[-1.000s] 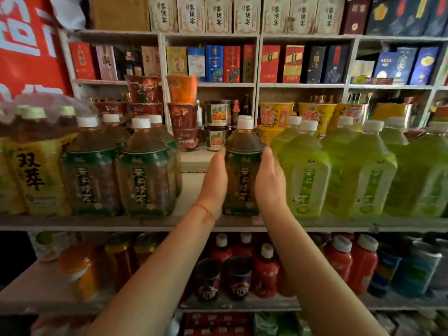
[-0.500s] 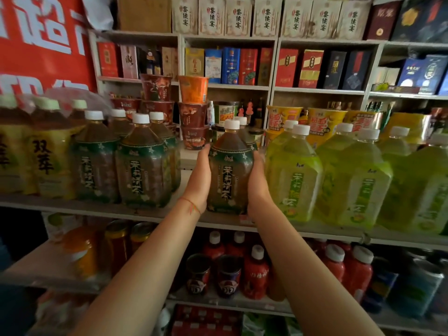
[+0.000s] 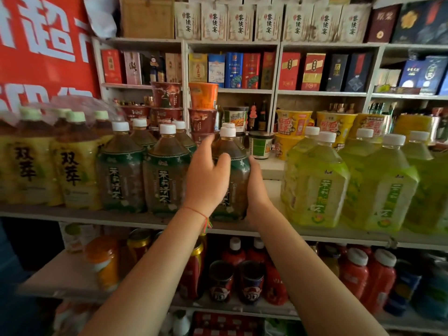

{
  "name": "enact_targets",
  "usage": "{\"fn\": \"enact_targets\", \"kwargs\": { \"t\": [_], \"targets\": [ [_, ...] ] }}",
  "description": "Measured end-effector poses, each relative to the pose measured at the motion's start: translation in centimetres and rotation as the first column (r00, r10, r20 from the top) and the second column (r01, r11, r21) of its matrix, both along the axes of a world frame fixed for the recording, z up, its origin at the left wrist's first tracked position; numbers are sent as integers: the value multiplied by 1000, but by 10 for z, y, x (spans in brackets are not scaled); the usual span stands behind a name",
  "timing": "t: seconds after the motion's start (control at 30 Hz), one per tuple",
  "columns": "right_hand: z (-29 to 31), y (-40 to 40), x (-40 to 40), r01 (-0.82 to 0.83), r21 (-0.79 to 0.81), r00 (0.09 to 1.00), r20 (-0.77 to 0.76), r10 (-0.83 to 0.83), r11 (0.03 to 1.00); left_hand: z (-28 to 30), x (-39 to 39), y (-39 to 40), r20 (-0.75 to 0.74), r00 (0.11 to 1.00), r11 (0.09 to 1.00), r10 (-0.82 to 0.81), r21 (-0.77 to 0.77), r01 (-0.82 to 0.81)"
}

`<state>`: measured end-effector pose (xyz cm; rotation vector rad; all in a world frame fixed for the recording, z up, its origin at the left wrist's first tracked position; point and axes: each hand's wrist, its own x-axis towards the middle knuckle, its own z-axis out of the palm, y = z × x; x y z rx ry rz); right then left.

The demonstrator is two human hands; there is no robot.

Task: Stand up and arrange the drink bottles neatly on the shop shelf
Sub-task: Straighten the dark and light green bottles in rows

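Observation:
A dark tea bottle [image 3: 238, 180] with a white cap and dark green label stands upright on the shelf board [image 3: 121, 218]. My left hand [image 3: 206, 178] wraps over its front and left side, thumb across the label. My right hand [image 3: 254, 187] grips its right side low down. Just to its left stand more dark tea bottles [image 3: 167, 175] of the same kind, nearly touching it. Light green tea bottles [image 3: 315, 180] stand to the right, with a gap of bare shelf between.
Yellow-labelled tea bottles [image 3: 72, 166] in plastic wrap fill the shelf's left end. Noodle cups [image 3: 202, 98] stand stacked behind. The lower shelf holds red bottles [image 3: 356, 272] and cans [image 3: 220, 280]. Boxed goods [image 3: 242, 69] line the wall shelves.
Both hands have slid the dark tea bottle left, close to the other dark bottles. My left hand has come round onto its front. The gap to the green bottles has widened.

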<state>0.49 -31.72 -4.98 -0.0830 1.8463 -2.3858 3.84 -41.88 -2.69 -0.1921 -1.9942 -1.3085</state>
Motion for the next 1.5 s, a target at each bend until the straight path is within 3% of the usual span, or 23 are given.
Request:
{"fn": "enact_targets", "kwargs": {
  "t": [0.1,0.23,0.3,0.4,0.5,0.57,0.63,0.7,0.77,0.87,0.97,1.03,1.1,1.17,1.23,1.33,1.5],
  "targets": [
    [-1,-17,-1,-26,11,1000,-2,26,1000,8,0,-10,-270,958,927,101,-324,-189],
    [0,-30,-1,24,35,1000,-14,-24,999,0,-12,-32,-291,916,641,276,-654,-401],
    [0,-31,-1,66,37,997,-38,-65,997,-9,-15,-36,-281,909,553,307,-725,-411],
    [1,-32,2,105,24,993,-61,-103,994,-9,-15,-36,-336,885,503,323,-731,-461],
    [6,-31,12,167,141,969,-207,-136,976,-10,-12,-31,-331,874,526,356,-702,-480],
    [8,-23,17,318,209,893,-392,-219,925,-11,-10,-26,-348,870,581,350,-648,-493],
    [9,-10,28,484,193,754,-588,-294,854,-14,-9,-18,-461,847,702,264,-511,-497],
    [13,8,39,679,145,530,-775,-345,720,-17,-10,-6,-591,797,832,123,-377,-407],
    [17,31,39,817,60,326,-868,-373,574,-19,-8,12,-603,798,896,-3,-355,-266],
    [22,70,31,882,13,246,-866,-436,471,-19,-8,45,-469,879,932,-82,-349,-99],
    [24,99,28,867,92,332,-839,-432,489,-13,-9,78,-111,973,964,-201,-196,177],
    [23,114,25,809,185,492,-732,-471,558,-5,-9,97,127,939,947,-319,3,321],
    [17,132,19,702,218,668,-531,-521,678,-8,-13,114,252,875,911,-412,139,389],
    [10,145,12,568,150,814,-251,-524,809,-12,-18,127,256,852,885,-457,225,407],
    [3,156,2,450,54,892,-64,-447,891,-20,-27,139,214,842,855,-496,290,430],
    [-5,164,-14,312,-41,950,0,-312,949,-24,-34,148,185,864,857,-469,334,393],
    [-11,169,-29,177,-41,984,17,-176,983,-22,-34,153,165,912,879,-375,376,293]
  ]
}}
